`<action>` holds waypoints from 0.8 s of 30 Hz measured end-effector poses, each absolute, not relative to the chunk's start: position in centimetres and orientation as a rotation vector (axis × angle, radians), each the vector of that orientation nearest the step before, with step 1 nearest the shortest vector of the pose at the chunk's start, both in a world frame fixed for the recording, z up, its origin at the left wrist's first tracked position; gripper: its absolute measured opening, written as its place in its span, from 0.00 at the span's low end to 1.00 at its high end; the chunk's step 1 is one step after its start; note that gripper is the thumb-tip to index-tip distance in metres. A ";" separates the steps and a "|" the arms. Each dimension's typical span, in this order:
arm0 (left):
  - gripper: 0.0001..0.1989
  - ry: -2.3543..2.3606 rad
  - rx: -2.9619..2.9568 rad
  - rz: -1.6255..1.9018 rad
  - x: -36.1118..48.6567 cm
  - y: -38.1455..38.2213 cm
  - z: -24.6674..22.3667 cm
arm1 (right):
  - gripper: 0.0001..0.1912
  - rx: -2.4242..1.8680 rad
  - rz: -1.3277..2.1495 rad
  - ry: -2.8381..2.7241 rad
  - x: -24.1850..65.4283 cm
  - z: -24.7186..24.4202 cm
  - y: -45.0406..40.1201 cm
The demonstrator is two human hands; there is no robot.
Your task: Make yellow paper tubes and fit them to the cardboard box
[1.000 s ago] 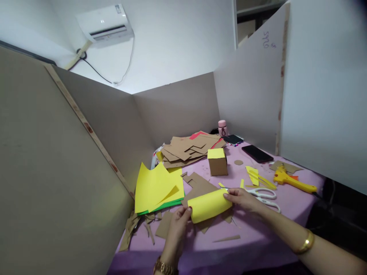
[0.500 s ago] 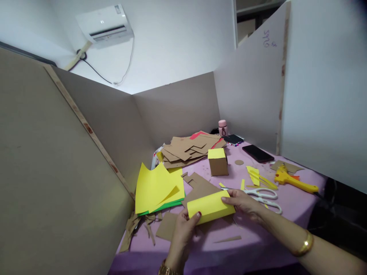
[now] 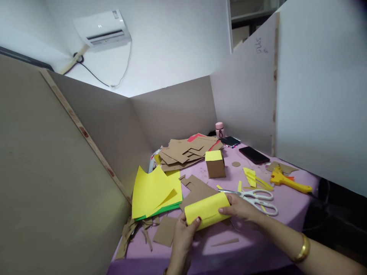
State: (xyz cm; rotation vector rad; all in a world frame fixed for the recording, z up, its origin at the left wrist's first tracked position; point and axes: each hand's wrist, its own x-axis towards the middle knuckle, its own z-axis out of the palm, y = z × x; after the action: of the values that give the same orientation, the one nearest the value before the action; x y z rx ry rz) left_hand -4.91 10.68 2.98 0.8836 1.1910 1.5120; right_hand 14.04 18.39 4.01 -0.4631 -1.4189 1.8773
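Note:
A rolled sheet of yellow paper (image 3: pixel 208 209) forms a tube above the near part of the table. My left hand (image 3: pixel 185 233) grips its left end, thumb on the front. At the opposite end, my right hand (image 3: pixel 235 208) holds it with the thumb across the front and the other fingers behind. Just beyond my right hand lie white-handled scissors (image 3: pixel 259 196). Behind the tube is a flat cut piece of cardboard (image 3: pixel 197 187). A small cardboard box (image 3: pixel 216 168) with a yellow top stands farther back.
Yellow sheets (image 3: pixel 151 191) lie over green ones at left, near cardboard scraps (image 3: pixel 127 235). A cardboard pile (image 3: pixel 186 151) and pink bottle (image 3: pixel 219 130) are at the back. At right are a phone (image 3: pixel 254 155) and yellow glue gun (image 3: pixel 289 181). Partition panels (image 3: pixel 174 109) surround the table.
The yellow paper has become a rounder tube, with its edge now showing along the front. Both hands still hold its ends. The whole view has shifted slightly.

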 end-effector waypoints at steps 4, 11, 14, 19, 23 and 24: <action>0.32 1.310 0.909 1.625 -4.7 10.9 2.8 | 0.25 -0.446 1.832 -1.418 13.5 3.9 18.3; 0.31 1.421 0.963 1.641 -4.4 11.2 1.6 | 0.26 -0.477 1.722 -1.509 13.2 2.9 18.2; 0.28 1.367 1.064 1.549 -5.2 11.2 1.8 | 0.29 -0.451 1.665 -1.595 13.5 2.8 19.0; 0.16 1.516 1.408 1.426 -7.5 10.7 3.8 | 0.18 -0.471 1.425 -1.826 14.2 3.4 20.6; 0.12 1.690 1.824 1.206 -8.3 10.0 4.9 | 0.12 -0.473 1.117 -2.080 14.8 3.8 20.6; 0.15 1.696 1.909 1.122 -8.4 9.8 4.9 | 0.13 -0.466 1.049 -2.147 15.1 3.7 20.5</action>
State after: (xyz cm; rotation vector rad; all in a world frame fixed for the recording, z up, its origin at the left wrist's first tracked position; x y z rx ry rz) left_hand -8.39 9.83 4.95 1.9089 1.6962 1.1216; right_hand 15.12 20.46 3.70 -0.4664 -2.1470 1.0488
